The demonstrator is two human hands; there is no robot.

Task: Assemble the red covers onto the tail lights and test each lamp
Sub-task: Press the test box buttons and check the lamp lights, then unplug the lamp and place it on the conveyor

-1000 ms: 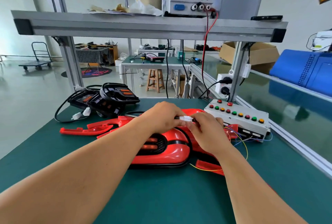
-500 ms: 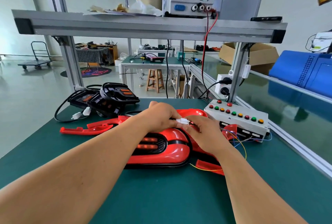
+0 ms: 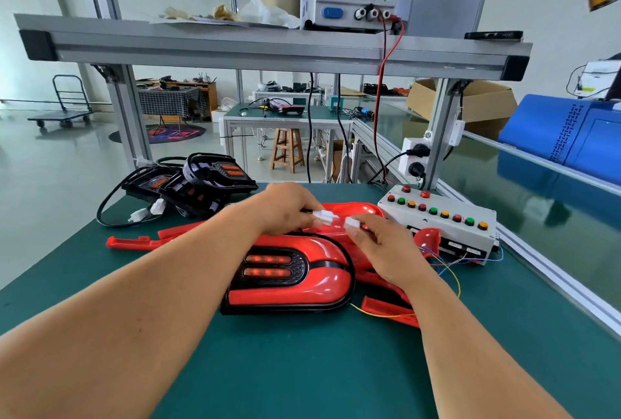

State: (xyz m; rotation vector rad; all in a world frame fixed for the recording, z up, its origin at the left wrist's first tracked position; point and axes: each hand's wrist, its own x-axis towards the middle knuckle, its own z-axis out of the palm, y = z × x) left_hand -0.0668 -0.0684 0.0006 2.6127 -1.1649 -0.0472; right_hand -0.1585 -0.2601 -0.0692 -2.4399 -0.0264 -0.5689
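Head view | left hand (image 3: 285, 208) pinches white plug (image 3: 324, 216) | right hand (image 3: 386, 247) pinches mating plug (image 3: 352, 223), plugs just apart | covered tail light (image 3: 289, 279) mid-mat beneath | near mat edge (image 3: 302, 385) open

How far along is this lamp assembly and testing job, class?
Done: one tail light wears its red cover. In hand: the left hand and right hand each hold a white connector, apart. Left: the uncovered black lamps and loose red covers.

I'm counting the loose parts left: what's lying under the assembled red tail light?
Under the glossy red tail light with a black rim, flat red plastic covers stick out at its right, with a thin yellow wire. How many are stacked beneath is hidden by the lamp and the right hand.
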